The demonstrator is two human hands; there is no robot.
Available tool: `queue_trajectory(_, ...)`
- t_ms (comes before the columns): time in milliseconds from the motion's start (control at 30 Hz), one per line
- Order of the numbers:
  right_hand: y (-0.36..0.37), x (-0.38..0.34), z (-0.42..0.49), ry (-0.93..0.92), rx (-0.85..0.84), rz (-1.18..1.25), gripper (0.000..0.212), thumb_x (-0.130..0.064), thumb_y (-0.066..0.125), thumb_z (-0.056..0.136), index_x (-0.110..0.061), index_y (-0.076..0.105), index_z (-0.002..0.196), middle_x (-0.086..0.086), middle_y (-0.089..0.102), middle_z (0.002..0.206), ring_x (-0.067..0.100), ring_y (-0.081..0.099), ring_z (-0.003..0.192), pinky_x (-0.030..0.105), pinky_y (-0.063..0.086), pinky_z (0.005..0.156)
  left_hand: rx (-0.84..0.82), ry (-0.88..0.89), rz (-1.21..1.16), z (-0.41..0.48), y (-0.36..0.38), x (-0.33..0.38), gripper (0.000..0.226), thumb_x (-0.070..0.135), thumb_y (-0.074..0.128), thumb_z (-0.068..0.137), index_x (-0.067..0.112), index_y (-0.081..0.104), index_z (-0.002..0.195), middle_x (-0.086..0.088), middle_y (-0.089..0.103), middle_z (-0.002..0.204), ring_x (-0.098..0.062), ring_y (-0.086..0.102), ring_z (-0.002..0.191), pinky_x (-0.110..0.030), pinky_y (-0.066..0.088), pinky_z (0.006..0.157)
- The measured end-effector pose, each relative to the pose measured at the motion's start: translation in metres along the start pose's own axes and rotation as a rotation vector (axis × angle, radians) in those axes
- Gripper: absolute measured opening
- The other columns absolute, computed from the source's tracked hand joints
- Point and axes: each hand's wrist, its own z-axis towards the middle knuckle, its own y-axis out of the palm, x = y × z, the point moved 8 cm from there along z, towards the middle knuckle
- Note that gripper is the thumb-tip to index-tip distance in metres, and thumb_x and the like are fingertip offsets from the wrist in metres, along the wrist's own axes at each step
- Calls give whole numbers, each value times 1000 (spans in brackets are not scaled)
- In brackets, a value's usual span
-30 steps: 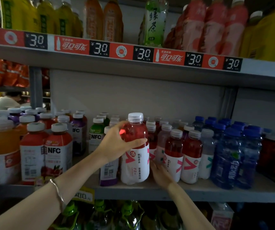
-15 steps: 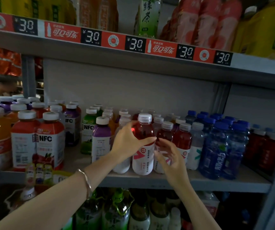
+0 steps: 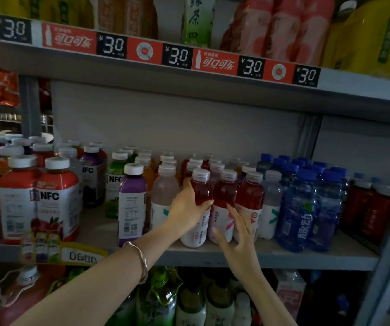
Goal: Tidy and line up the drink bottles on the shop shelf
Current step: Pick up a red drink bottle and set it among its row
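A red drink bottle with a white label and clear cap stands at the front of the middle shelf. My left hand grips it round the middle, thumb across the front. Two matching red bottles stand just right of it in the same front row. My right hand is spread, its fingertips touching the labels of these two bottles.
A pale pink bottle and a purple bottle stand left of my left hand. Big red NFC juice bottles fill the far left, blue bottles the right. The upper shelf edge hangs overhead.
The red bottle, held up and forward a second ago, now stands in the front row beside the other red ones. My right hand moved from under it to the neighbouring bottles.
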Motion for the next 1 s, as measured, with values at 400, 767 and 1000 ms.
queue_trajectory(400, 3, 29, 10, 204, 41, 174, 70, -49, 60, 83, -32, 30, 143, -14, 40, 143, 6, 41, 131, 39, 39, 109, 17, 280, 951, 32, -30, 29, 114, 82, 52, 64, 18, 14, 150, -10, 19, 157, -29, 3, 147, -53, -17, 110)
queue_trajectory(767, 14, 33, 8, 238, -22, 150, 62, -32, 59, 90, -27, 29, 144, -21, 40, 129, -1, 39, 122, 22, 36, 103, -108, 243, 1017, 43, -28, 20, 116, 86, 50, 60, 16, 17, 148, -11, 22, 155, -29, 12, 145, -52, -7, 115)
queue_trajectory(1000, 16, 36, 6, 258, -27, 90, 68, -36, 60, 89, -24, 26, 147, -13, 40, 139, 5, 37, 129, 27, 34, 108, -108, 257, 1054, 42, -32, 21, 111, 82, 49, 67, 14, 14, 149, -12, 25, 154, -29, 16, 145, -50, -8, 115)
